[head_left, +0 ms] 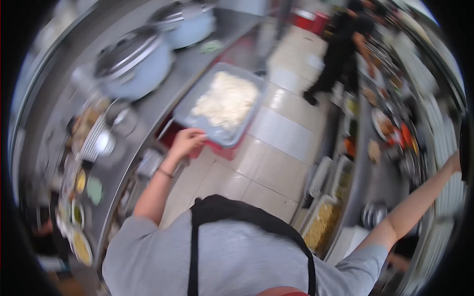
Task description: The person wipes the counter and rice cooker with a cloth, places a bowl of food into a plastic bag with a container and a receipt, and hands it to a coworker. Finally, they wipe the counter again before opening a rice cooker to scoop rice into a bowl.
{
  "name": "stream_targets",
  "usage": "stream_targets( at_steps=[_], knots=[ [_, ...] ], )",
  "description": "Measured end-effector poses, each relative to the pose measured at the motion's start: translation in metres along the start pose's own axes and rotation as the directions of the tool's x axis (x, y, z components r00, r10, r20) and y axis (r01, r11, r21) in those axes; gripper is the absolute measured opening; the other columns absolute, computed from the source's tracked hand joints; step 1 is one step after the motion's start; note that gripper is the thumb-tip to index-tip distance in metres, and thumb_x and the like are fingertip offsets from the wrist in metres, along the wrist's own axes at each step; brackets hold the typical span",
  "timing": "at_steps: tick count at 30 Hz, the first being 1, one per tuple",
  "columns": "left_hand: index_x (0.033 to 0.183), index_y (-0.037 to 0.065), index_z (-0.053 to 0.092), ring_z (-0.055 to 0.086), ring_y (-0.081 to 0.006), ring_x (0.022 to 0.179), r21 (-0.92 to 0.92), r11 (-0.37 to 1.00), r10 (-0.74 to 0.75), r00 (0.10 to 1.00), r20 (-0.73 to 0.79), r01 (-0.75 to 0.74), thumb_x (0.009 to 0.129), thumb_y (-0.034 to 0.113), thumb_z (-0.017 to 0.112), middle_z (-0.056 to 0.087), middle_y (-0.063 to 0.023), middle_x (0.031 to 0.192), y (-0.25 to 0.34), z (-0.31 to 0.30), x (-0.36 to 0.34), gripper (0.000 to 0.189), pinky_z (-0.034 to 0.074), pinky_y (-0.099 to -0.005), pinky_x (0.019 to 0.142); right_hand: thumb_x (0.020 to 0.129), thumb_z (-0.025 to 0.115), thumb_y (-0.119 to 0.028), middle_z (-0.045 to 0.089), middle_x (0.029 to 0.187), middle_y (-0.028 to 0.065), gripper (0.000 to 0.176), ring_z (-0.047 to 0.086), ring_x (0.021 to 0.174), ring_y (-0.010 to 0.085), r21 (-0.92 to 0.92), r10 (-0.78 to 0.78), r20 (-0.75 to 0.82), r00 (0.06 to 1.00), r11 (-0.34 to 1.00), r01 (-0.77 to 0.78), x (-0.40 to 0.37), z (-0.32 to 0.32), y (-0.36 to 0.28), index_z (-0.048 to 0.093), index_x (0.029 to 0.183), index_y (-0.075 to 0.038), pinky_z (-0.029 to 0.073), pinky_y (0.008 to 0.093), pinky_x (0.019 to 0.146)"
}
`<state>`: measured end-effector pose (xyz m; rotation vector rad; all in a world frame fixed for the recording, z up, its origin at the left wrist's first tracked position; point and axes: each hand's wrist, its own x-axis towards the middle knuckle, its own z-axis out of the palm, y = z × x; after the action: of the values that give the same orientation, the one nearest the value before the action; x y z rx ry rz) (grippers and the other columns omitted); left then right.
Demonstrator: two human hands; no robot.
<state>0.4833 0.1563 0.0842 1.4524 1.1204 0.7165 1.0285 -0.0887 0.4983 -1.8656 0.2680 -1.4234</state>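
Observation:
My left hand reaches forward to the near corner of a grey tray filled with white rice, and its fingers curl on the tray's rim. The tray overhangs the steel counter and rests over something red. My right arm stretches far to the right. My right hand is at the very edge of the view, by stacked white plates, and its fingers are cut off. I wear a grey shirt and a black apron.
Two large pale-blue rice cookers stand on the left counter, with bowls and plates nearer me. A person in black stands far down the tiled aisle. Food tubs line the right counter.

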Motion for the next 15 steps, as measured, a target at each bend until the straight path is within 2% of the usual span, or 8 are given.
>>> stream_targets(
  at_steps=[2, 3, 4, 6, 9, 10, 12, 15],
  knots=[
    [0.093, 0.000, 0.061, 0.059, -0.0100, 0.064, -0.072, 0.997, 0.008, 1.000, 0.014, -0.007, 0.078, 0.020, 0.064, 0.063, -0.0066, 0.076, -0.029, -0.011, -0.014, 0.026, 0.047, -0.0226, 0.056, 0.079, 0.060, -0.035, 0.044, 0.113, 0.0217, 0.046, 0.043, 0.104, 0.0346, 0.361, -0.277, 0.028, 0.960, 0.899, 0.249, -0.064, 0.043, -0.022, 0.050, 0.112, -0.003, 0.034, 0.0476, 0.085],
    [0.096, 0.000, 0.059, 0.060, -0.0130, 0.069, 0.007, 1.000, 0.023, 1.000, 0.020, -0.024, 0.081, 0.018, 0.061, 0.063, -0.0076, 0.081, -0.043, -0.019, -0.022, 0.024, 0.050, -0.0250, 0.061, 0.079, 0.060, -0.032, 0.047, 0.111, 0.0213, 0.044, 0.046, 0.101, 0.0330, 0.606, -0.505, -0.104, 0.857, 0.651, 0.457, -0.094, 0.077, -0.030, 0.052, 0.110, -0.003, 0.036, 0.0451, 0.084],
    [0.096, 0.001, 0.059, 0.061, -0.0134, 0.069, 0.054, 0.998, -0.022, 1.000, -0.020, 0.023, 0.080, 0.018, 0.062, 0.062, -0.0078, 0.079, -0.040, -0.027, -0.038, 0.024, 0.050, -0.0249, 0.060, 0.079, 0.061, -0.030, 0.049, 0.109, 0.0209, 0.041, 0.048, 0.099, 0.0314, 0.755, -0.609, -0.162, 0.777, 0.430, 0.495, -0.134, 0.087, -0.053, 0.053, 0.108, -0.002, 0.038, 0.0426, 0.082],
    [0.096, 0.002, 0.060, 0.061, -0.0133, 0.070, 0.030, 0.999, -0.030, 0.996, -0.089, 0.033, 0.079, 0.020, 0.062, 0.063, -0.0081, 0.080, -0.051, -0.053, -0.061, 0.025, 0.050, -0.0254, 0.060, 0.078, 0.062, -0.025, 0.054, 0.106, 0.0201, 0.036, 0.054, 0.094, 0.0282, 0.916, -0.706, -0.216, 0.674, 0.093, 0.391, -0.222, 0.062, -0.108, 0.057, 0.105, -0.001, 0.042, 0.0376, 0.079],
    [0.091, 0.000, 0.061, 0.060, -0.0118, 0.065, -0.019, 0.998, -0.055, 0.961, -0.270, 0.052, 0.077, 0.018, 0.063, 0.063, -0.0068, 0.077, -0.069, -0.106, -0.096, 0.023, 0.048, -0.0246, 0.055, 0.079, 0.061, -0.013, 0.058, 0.104, 0.0177, 0.027, 0.057, 0.093, 0.0245, 0.947, -0.748, -0.312, 0.585, -0.200, 0.250, -0.339, -0.047, -0.174, 0.060, 0.102, 0.000, 0.043, 0.0322, 0.079],
    [0.095, 0.001, 0.060, 0.060, -0.0129, 0.068, -0.011, 0.997, -0.078, 0.944, -0.321, 0.079, 0.078, 0.018, 0.062, 0.063, -0.0075, 0.079, -0.076, -0.128, -0.108, 0.024, 0.048, -0.0250, 0.058, 0.080, 0.059, -0.006, 0.057, 0.107, 0.0161, 0.024, 0.054, 0.098, 0.0240, 0.925, -0.745, -0.377, 0.551, -0.270, 0.268, -0.375, -0.105, -0.192, 0.060, 0.103, 0.000, 0.041, 0.0318, 0.083],
    [0.098, 0.002, 0.061, 0.060, -0.0131, 0.071, -0.108, 0.992, -0.100, 0.896, -0.433, 0.059, 0.079, 0.020, 0.061, 0.064, -0.0071, 0.082, -0.105, -0.163, -0.129, 0.026, 0.048, -0.0239, 0.060, 0.081, 0.058, -0.006, 0.055, 0.111, 0.0130, 0.022, 0.051, 0.103, 0.0234, 0.916, -0.781, -0.288, 0.554, -0.393, -0.078, -0.449, -0.176, -0.210, 0.061, 0.102, -0.005, 0.039, 0.0328, 0.088],
    [0.096, 0.002, 0.061, 0.060, -0.0114, 0.070, -0.175, 0.972, -0.230, 0.770, -0.595, 0.155, 0.079, 0.019, 0.060, 0.064, -0.0059, 0.081, -0.124, -0.231, -0.163, 0.023, 0.047, -0.0222, 0.057, 0.076, 0.059, -0.007, 0.052, 0.112, 0.0116, 0.026, 0.045, 0.110, 0.0258, 0.880, -0.903, -0.278, 0.327, -0.376, -0.291, -0.555, -0.273, -0.234, 0.061, 0.103, -0.008, 0.033, 0.0364, 0.093]
  ],
)
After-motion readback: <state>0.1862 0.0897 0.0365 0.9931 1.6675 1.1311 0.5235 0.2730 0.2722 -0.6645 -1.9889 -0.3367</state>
